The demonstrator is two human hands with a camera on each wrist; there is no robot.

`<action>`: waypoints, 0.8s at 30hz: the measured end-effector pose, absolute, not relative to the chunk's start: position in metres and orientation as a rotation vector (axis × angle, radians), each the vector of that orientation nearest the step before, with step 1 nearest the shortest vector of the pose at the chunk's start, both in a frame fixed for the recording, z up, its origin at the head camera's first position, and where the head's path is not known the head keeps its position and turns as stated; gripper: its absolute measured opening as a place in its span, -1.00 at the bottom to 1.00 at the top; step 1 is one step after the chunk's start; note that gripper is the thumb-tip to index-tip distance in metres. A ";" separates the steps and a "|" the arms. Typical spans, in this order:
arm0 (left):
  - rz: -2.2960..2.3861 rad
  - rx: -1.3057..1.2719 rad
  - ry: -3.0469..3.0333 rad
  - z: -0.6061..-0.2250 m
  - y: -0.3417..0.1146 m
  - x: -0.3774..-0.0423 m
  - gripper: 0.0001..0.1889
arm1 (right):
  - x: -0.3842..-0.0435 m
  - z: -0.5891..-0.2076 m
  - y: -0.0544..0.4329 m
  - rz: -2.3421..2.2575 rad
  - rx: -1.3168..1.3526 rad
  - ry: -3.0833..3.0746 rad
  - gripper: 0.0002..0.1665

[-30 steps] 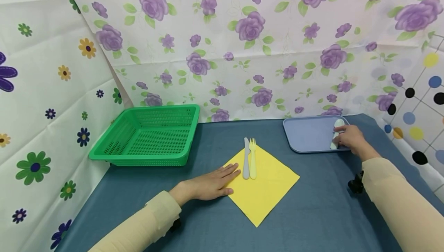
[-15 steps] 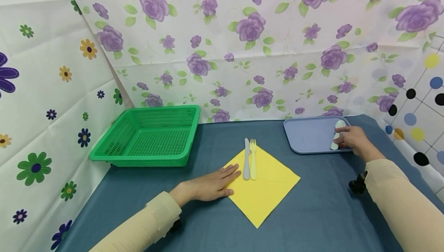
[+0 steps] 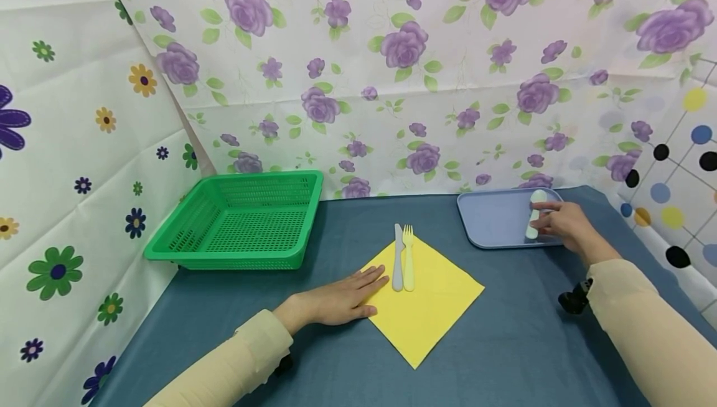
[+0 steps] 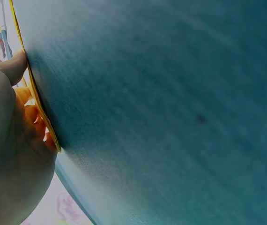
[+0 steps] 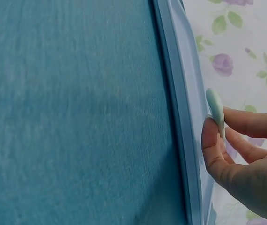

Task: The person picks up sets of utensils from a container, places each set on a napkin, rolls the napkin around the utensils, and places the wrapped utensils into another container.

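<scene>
On the yellow napkin (image 3: 428, 307) lie a grey knife (image 3: 398, 264) and a pale yellow fork (image 3: 408, 264), side by side. My left hand (image 3: 344, 297) rests flat on the napkin's left corner with its fingers straight, just left of the knife. Over the right part of the blue tray (image 3: 493, 217), my right hand (image 3: 566, 223) pinches a pale green spoon (image 3: 532, 231) by its handle. In the right wrist view the thumb and fingers hold the spoon (image 5: 215, 105) above the tray's rim.
A green plastic basket (image 3: 224, 254) with slotted walls stands at the back left. A dark blue cloth (image 3: 504, 332) covers the table. Flowered sheets (image 3: 358, 83) hang behind and on the left, a dotted one (image 3: 683, 195) on the right.
My right hand has brought the spoon slightly to the left and up over the tray. The left hand, napkin, knife and fork have stayed put.
</scene>
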State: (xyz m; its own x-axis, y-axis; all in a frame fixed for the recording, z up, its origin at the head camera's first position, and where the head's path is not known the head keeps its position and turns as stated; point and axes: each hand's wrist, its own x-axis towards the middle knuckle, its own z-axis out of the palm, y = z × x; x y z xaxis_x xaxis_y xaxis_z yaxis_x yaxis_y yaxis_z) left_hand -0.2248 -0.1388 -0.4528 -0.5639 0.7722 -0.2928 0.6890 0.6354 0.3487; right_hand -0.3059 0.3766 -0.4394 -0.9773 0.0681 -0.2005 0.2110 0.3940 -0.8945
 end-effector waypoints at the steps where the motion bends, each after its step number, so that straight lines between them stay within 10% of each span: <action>1: 0.271 1.154 2.439 -0.453 -0.139 -0.225 -0.27 | -0.306 -0.439 0.376 -1.647 0.246 2.504 -0.24; 24: 0.274 1.149 2.439 -0.451 -0.138 -0.224 -0.27 | -0.304 -0.424 0.345 -1.627 0.087 2.476 -0.24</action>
